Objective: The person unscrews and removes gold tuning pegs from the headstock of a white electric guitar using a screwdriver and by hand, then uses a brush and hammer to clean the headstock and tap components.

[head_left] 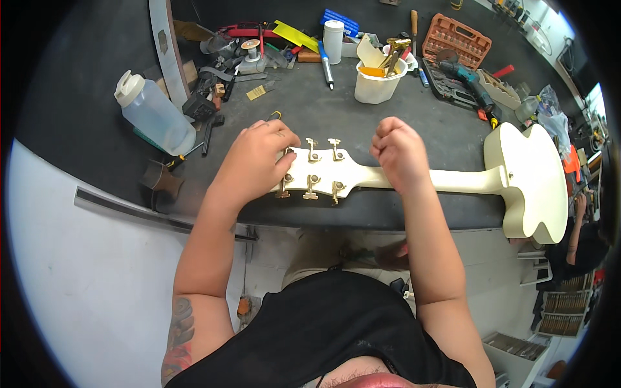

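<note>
A cream-white electric guitar [460, 181] lies face down across the dark bench, with its headstock [352, 171] to the left and its body at the right. Gold tuning machines [312, 184] line both edges of the headstock. My left hand [257, 154] is at the headstock's far left end, thumb and fingers closed around the upper-left tuning machine [289, 152], which they partly cover. Just above the neck, my right hand [398, 154] is closed with its fingers curled in. Whatever it may hold is hidden by the fingers.
A white tub [378, 87] of gold parts stands behind the neck. To the left are a squeeze bottle [155, 113] and a pile of tools. An orange socket case [456, 42] and a drill [472, 84] lie at back right. The bench's front edge [362, 223] runs below the headstock.
</note>
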